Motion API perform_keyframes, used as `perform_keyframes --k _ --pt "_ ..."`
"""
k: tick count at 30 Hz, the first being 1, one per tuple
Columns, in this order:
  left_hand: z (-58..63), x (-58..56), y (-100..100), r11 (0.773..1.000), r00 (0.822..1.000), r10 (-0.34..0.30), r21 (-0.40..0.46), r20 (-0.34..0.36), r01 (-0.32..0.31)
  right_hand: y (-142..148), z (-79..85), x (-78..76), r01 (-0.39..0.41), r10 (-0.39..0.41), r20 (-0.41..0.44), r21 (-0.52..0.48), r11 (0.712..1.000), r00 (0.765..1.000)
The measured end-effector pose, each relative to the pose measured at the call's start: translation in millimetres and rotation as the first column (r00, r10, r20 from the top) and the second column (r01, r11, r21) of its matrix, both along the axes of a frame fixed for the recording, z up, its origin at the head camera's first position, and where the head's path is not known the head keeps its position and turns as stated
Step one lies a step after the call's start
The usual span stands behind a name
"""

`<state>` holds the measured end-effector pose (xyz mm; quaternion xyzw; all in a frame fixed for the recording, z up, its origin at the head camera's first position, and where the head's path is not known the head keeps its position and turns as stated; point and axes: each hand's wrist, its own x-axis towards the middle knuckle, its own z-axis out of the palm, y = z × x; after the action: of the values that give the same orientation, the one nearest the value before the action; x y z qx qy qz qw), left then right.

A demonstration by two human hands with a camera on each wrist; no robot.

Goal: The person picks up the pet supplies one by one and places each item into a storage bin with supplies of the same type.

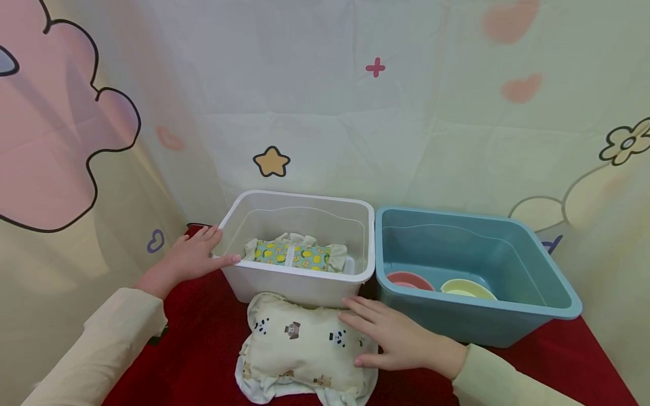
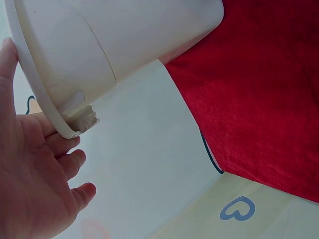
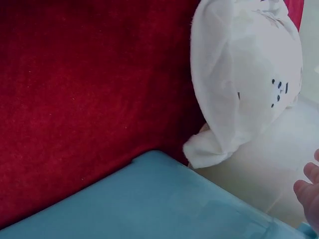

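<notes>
My left hand (image 1: pixel 195 254) rests at the left end of the white bin (image 1: pixel 299 286), its fingers and thumb touching the rim. In the left wrist view, the left hand (image 2: pixel 37 174) meets the bin's curved rim (image 2: pixel 37 89), fingers loosely spread. Inside the bin lies a small frilled pillow (image 1: pixel 311 257) with a lemon print and a pale band. In front of the bin, a cream ruffled pillow (image 1: pixel 304 352) with animal prints leans or lies on the red cloth. My right hand (image 1: pixel 396 335) hovers over or touches its right side, fingers extended; contact is unclear.
A blue bin (image 1: pixel 472 321) stands right beside the white one, holding a pink bowl (image 1: pixel 410 279) and a yellow bowl (image 1: pixel 467 288). Red cloth (image 1: pixel 198 349) covers the surface. A printed curtain (image 1: pixel 315 113) hangs close behind the bins and at both sides.
</notes>
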<state>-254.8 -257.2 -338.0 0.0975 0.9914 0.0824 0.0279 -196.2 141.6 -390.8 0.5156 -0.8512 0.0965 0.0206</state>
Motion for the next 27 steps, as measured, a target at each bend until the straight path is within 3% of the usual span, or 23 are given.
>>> perform_keyframes --k 19,27 --pt "0.0 0.4 0 1.0 1.0 0.003 0.007 -0.001 -0.003 -8 -23.9 -8.8 0.044 -0.05 0.111 0.057 0.997 0.993" --pt "-2.1 -0.6 -1 1.0 1.0 0.004 0.007 -0.005 -0.004 -10 -28.4 -10.7 0.07 -0.08 0.119 0.087 0.994 0.99"
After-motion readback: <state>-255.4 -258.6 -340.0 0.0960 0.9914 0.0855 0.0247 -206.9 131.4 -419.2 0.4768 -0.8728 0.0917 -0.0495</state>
